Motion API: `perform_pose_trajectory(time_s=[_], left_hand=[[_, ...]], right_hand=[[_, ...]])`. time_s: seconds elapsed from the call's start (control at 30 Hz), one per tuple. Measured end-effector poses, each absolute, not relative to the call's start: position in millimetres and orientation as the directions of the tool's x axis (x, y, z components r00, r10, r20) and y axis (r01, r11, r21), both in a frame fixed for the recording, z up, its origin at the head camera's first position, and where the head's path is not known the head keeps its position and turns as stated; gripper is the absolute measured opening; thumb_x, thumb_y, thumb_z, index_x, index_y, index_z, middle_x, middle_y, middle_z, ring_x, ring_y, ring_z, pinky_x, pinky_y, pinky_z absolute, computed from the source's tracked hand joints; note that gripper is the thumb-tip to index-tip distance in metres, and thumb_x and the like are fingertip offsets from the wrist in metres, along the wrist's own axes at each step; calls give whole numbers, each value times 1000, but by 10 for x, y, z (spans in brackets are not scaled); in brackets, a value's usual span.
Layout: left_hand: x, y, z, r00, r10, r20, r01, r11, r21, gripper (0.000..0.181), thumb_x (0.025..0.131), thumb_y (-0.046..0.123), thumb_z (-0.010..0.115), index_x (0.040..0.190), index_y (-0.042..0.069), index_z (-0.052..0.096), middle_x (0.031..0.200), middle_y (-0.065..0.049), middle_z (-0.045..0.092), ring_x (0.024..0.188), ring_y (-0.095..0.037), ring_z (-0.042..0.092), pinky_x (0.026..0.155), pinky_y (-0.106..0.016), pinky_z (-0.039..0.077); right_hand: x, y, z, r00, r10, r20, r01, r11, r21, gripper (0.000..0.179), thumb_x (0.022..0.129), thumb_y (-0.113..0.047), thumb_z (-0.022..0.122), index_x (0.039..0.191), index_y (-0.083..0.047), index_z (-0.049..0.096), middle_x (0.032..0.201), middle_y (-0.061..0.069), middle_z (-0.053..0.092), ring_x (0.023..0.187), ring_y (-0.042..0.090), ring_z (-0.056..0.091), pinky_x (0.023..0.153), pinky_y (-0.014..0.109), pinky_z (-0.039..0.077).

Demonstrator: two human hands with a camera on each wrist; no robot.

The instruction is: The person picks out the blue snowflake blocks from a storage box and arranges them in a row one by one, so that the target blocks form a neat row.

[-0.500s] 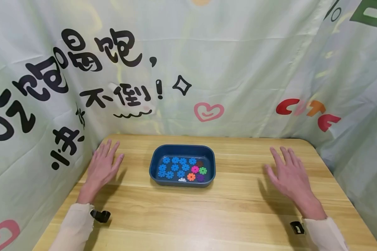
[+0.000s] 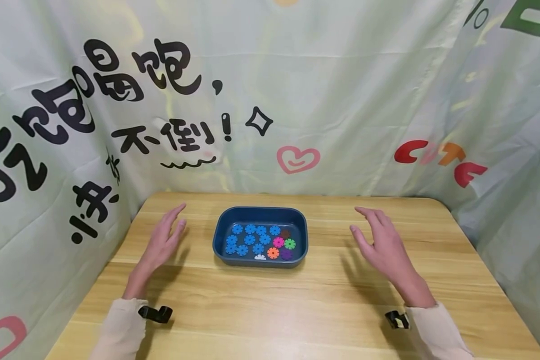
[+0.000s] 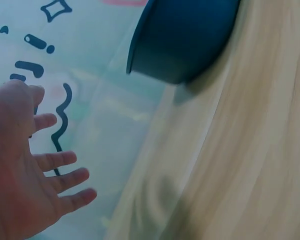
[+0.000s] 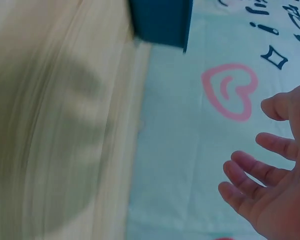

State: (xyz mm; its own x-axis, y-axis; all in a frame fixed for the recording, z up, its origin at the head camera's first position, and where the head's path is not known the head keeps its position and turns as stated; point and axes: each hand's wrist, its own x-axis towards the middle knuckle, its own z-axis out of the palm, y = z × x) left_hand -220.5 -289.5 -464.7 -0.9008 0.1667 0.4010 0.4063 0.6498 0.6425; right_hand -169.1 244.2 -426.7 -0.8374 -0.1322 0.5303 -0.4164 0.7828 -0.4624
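A dark blue rectangular tray (image 2: pixel 222 257) stands on the wooden table, toward its back. On the tray's floor lie several blue notched plastic discs (image 2: pixel 249 239). At its right end are a pink disc (image 2: pixel 278 242), a green disc (image 2: pixel 290 244), an orange disc (image 2: pixel 273 253), a purple disc (image 2: pixel 286 254), a brown disc (image 2: pixel 285 233) and a white one (image 2: pixel 260 257). My left hand (image 2: pixel 161 242) hovers left of the tray, fingers extended and holding nothing. To the right of it my right hand (image 2: pixel 382 245) is also raised, thumb apart from the fingers, with nothing in it.
The wooden table (image 2: pixel 270 310) has a printed cloth (image 2: pixel 342 100) hanging behind it and along both sides. Black camera mounts (image 2: pixel 155 314) sit at the wrists, beside the pale sleeves (image 2: pixel 121 330).
Both hands have moved inward toward the tray, the left to the right and the right to the left. They have turned so the palms face inward more. The tray and discs stay put.
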Motion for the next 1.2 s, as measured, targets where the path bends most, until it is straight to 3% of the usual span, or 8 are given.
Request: perform_pose_trajectory(time_s=[0.17, 0.27, 0.4, 0.63, 0.9, 1.0, 1.1, 1.2], left_hand=[[-2180, -2732, -4700, -906, 153, 394, 414, 507, 756, 46, 112, 18, 42, 157, 7, 40, 155, -25, 42, 129, -52, 50, 103, -66, 42], [-2172, -2635, -4726, -903, 140, 407, 423, 464, 779, 45, 112, 15, 43, 156, 9, 41, 153, -24, 45, 126, -50, 55, 107, -44, 45], [-2171, -2508, -4792, -905, 127, 407, 421, 411, 809, 45, 112, 15, 43, 156, 11, 42, 151, -21, 48, 125, -49, 56, 101, -17, 43], [-2192, -2361, -4945, -956, 139, 259, 281, 169, 945, 48, 113, 26, 41, 159, 14, 37, 153, -27, 41, 131, -50, 49, 100, -57, 50], [-2171, -2307, -5130, -979, 155, 132, 145, 77, 986, 48, 111, 27, 46, 157, 13, 41, 156, -16, 43, 139, -33, 46, 99, -27, 51], [-2162, -2269, -5160, -981, 152, 122, 140, 110, 984, 46, 110, 28, 49, 154, 14, 47, 154, -13, 45, 128, -28, 50, 92, -19, 48], [-2164, -2238, -5181, -982, 152, 113, 135, 144, 980, 45, 110, 31, 50, 152, 17, 50, 154, -10, 44, 122, -25, 48, 85, -18, 45], [-2169, -2221, -5188, -983, 152, 99, 124, 164, 979, 45, 109, 36, 52, 151, 21, 51, 157, -5, 42, 130, -24, 45, 90, -17, 45]], right_hand=[[-1796, 2198, -4271, -842, -145, 519, -452, 716, -532, 45, 102, -18, 65, 143, -3, 54, 133, 19, 59, 115, 38, 59, 91, 60, 48], [-1854, 2056, -4274, -846, -157, 509, -465, 684, -562, 45, 101, -18, 66, 142, -4, 54, 134, 16, 59, 113, 34, 60, 93, 57, 50], [-1917, 1870, -4296, -852, -169, 495, -478, 636, -606, 44, 101, -18, 67, 142, -6, 55, 133, 12, 60, 112, 32, 61, 93, 55, 51], [-2039, 1617, -4369, -863, -180, 473, -485, 562, -670, 43, 100, -17, 68, 140, -7, 56, 129, 11, 62, 109, 32, 62, 93, 53, 53], [-2146, 1371, -4447, -902, -226, 368, -432, 491, -757, 42, 101, -13, 67, 141, -7, 54, 124, 21, 63, 107, 31, 64, 92, 48, 57], [-2187, 1288, -4465, -907, -244, 342, -420, 482, -769, 43, 101, -12, 66, 141, -5, 53, 122, 22, 62, 104, 27, 64, 91, 45, 58], [-2233, 1213, -4477, -908, -267, 323, -417, 500, -759, 43, 101, -12, 66, 141, -3, 53, 121, 22, 62, 102, 25, 65, 90, 43, 58], [-2281, 1146, -4477, -916, -276, 291, -398, 534, -746, 44, 101, -12, 67, 141, -2, 52, 122, 21, 62, 103, 25, 65, 90, 42, 57]])
